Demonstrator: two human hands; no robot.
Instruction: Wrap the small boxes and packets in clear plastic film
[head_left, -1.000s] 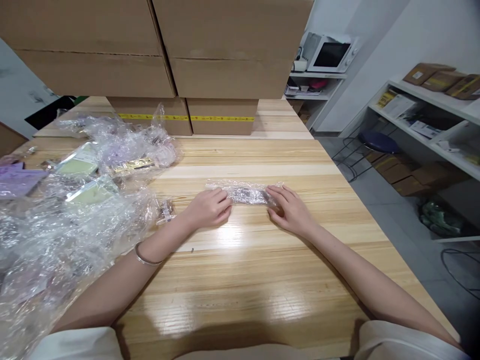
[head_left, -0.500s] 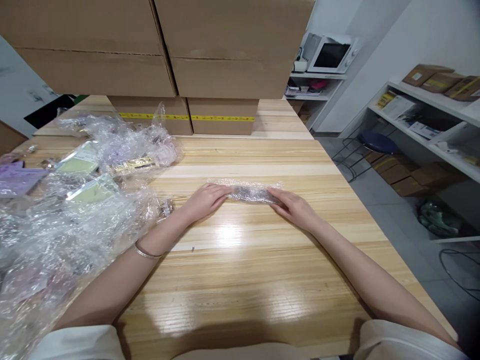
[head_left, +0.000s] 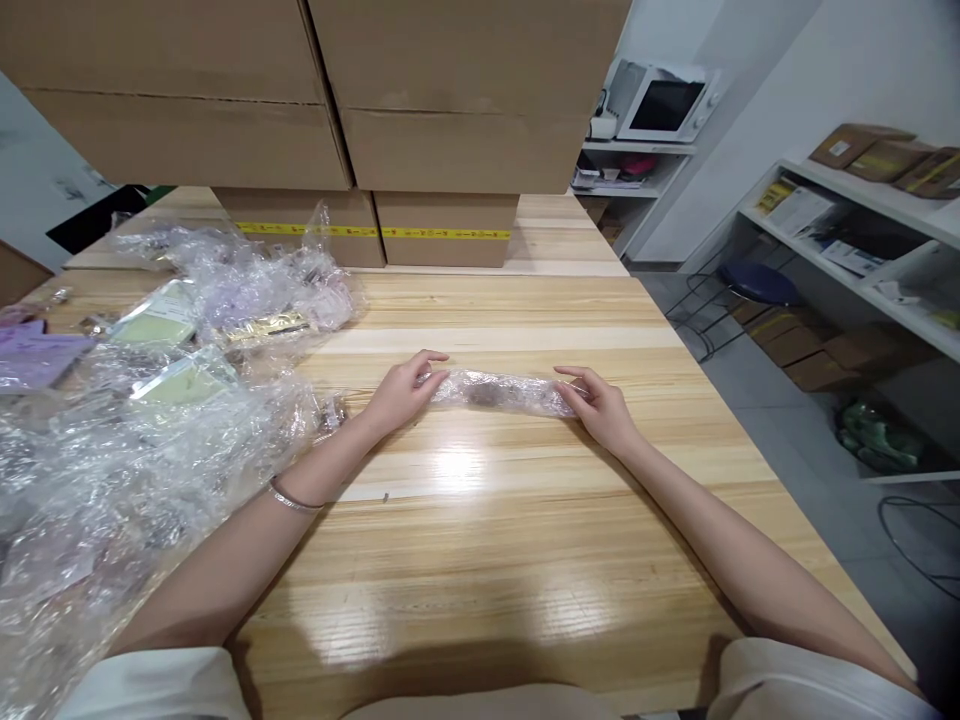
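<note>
A narrow roll of clear bubble wrap (head_left: pixel 501 392) with something dark inside lies across the middle of the wooden table (head_left: pixel 487 520). My left hand (head_left: pixel 403 388) pinches its left end. My right hand (head_left: pixel 602 407) pinches its right end. The roll stretches between the two hands, slightly off the tabletop. A thin bracelet (head_left: pixel 291 499) sits on my left wrist.
A heap of clear plastic wrap and bagged items (head_left: pixel 142 400) covers the table's left side. Large cardboard boxes (head_left: pixel 360 110) stand stacked at the back. White shelves with boxes (head_left: pixel 862 220) and a stool (head_left: pixel 754 285) are off to the right, past the table edge.
My hands have moved apart from the middle of the wrapped bundle to its two ends, and the bundle is now rolled tighter and raised a little.
</note>
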